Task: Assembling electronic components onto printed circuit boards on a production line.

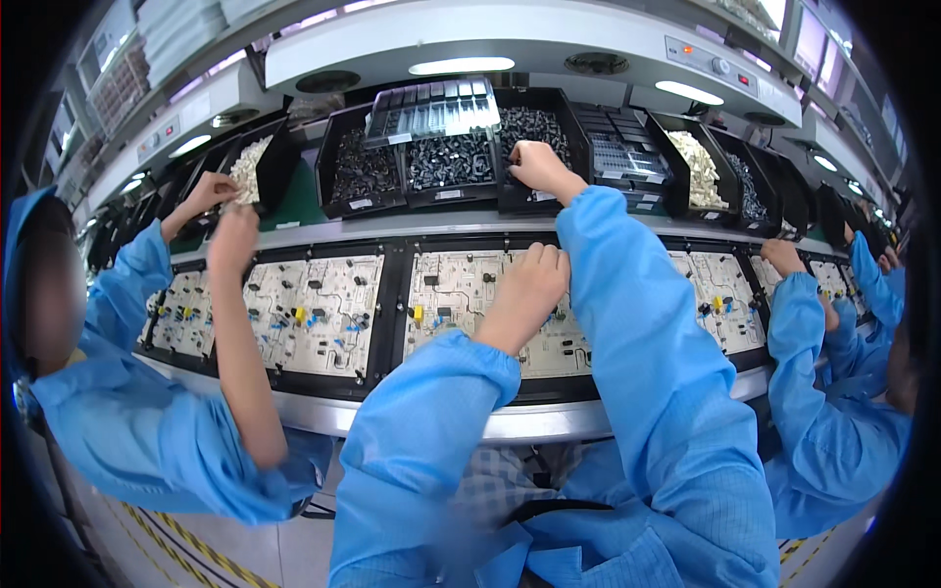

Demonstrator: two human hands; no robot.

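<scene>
Where light is supplied by a lamp (461, 66) set in the white overhead hood (431, 44), a row of black frames (395, 304) is laid from side to side, fitted with pale circuit boards (338, 284); below, the tiled floor (304, 549) is marked with striped tape (216, 563). The near edge is bounded by a metal rail (564, 421), the far side by black bins (338, 211). Between frames and bins, only a narrow strip (421, 222) is exposed; sideways room is limited by co-workers' arms (245, 363) at both sides, and a transparent tray (431, 108) is propped over the bins left of the right hand (542, 169). The nearest circuit board (451, 289) is positioned directly in front, partly covered by the left hand (529, 294), whose fingers are curled above it; whether a part is gripped or the surface touched cannot be told. The right hand is lowered into the parts bin (578, 137) of small black components (537, 120), fingers bent and tips drawn together; whether one is pinched cannot be told.
</scene>
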